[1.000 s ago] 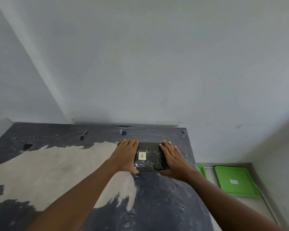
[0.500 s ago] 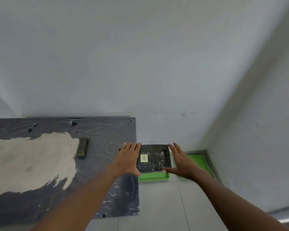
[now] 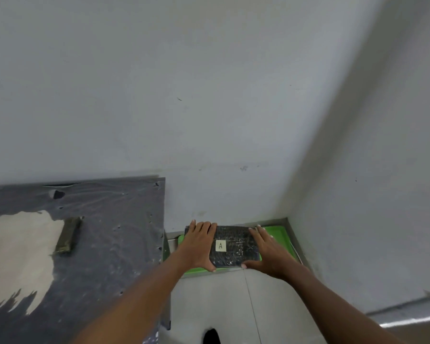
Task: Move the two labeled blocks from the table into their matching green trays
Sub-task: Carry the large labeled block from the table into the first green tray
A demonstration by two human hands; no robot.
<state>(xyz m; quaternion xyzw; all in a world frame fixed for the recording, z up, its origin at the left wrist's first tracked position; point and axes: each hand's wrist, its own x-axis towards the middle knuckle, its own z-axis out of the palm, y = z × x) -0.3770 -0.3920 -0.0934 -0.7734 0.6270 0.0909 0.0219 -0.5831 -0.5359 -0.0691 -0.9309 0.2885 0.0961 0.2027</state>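
A dark block wrapped in clear film, labelled A [image 3: 233, 245], is held between my two hands above the floor, right of the table. My left hand [image 3: 199, 244] presses its left end and my right hand [image 3: 266, 252] presses its right end. Under the block lie two green trays: the left tray [image 3: 196, 272] shows as a strip below my left hand, the right tray [image 3: 277, 232] sits in the wall corner. Their labels are hidden. A second, flatter olive-brown block [image 3: 67, 235] lies on the table; its label cannot be seen.
The table [image 3: 114, 244] has a dark worn top with a pale patch on the left, and its right edge runs beside the trays. White walls meet in a corner just behind the trays. Pale floor tiles [image 3: 221, 301] lie in front.
Both hands have carried block A off the table to the right and down over the green trays. The view swung right, bringing the second block on the table into sight.
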